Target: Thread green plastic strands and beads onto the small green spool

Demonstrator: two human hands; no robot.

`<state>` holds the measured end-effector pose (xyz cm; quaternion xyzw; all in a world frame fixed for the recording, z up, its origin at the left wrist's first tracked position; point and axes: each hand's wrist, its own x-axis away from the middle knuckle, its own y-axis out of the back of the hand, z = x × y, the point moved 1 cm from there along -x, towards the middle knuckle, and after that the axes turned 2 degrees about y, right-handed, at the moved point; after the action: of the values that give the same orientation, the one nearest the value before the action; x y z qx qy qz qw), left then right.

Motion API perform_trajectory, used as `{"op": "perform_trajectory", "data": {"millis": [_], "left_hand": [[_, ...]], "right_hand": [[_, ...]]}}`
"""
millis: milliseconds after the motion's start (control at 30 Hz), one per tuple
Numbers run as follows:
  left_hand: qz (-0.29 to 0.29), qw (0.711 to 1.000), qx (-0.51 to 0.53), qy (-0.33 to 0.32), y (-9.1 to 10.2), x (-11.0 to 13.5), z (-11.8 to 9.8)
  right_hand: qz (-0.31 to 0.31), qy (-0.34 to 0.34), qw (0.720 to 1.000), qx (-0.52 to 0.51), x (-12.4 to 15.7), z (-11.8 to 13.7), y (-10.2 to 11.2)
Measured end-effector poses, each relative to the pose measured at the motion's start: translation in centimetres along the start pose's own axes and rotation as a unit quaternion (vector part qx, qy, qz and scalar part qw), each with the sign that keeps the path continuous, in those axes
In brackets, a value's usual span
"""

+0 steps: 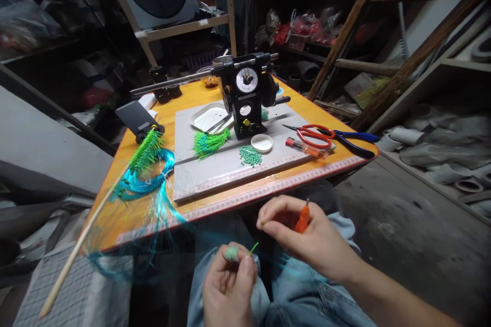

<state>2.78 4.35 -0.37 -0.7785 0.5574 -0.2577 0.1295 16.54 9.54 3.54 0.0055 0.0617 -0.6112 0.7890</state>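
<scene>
My left hand [230,283] is closed above my lap, thumb and forefinger pinching a short bright green strand [254,248] whose tip sticks up. Pale green wrap [231,253] goes round one of its fingers. To its right and a little higher, my right hand [297,230] is closed too. Its thumb and forefinger press together; anything between them is too small to make out. Tucked in that hand is an orange-handled tool [303,219] with a small metal tip; its working end is mostly hidden. Faint blue filaments hang near my knees.
On the table's grey board [215,176] stand a black winding machine [247,92], green bristle tufts [210,143], green beads [250,156], a white lid [262,143], red-handled scissors [314,135] and blue-handled pliers [355,143]. A blue filament coil [169,163] and wooden stick [84,237] lie left.
</scene>
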Motion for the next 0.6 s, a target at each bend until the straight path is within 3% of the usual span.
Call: {"op": "perform_trajectory", "data": {"millis": [100,200,400,600], "left_hand": [[0.017,1.000,0.006,0.003,-0.3,0.6,0.1],[0.028,1.000,0.011,0.006,-0.5,1.2,0.3],[0.044,0.999,0.016,0.000,-0.5,1.8,0.7],[0.053,0.998,0.019,-0.011,-0.5,1.9,0.6]], "right_hand": [[-0.033,-0.087,0.985,-0.146,1.9,-1.2,-0.7],[-0.057,-0.146,0.962,-0.222,2.8,-1.9,-1.2],[-0.076,-0.122,0.943,-0.301,3.4,-1.6,-1.8],[-0.085,-0.117,0.941,-0.307,3.4,-1.2,-1.9]]}}
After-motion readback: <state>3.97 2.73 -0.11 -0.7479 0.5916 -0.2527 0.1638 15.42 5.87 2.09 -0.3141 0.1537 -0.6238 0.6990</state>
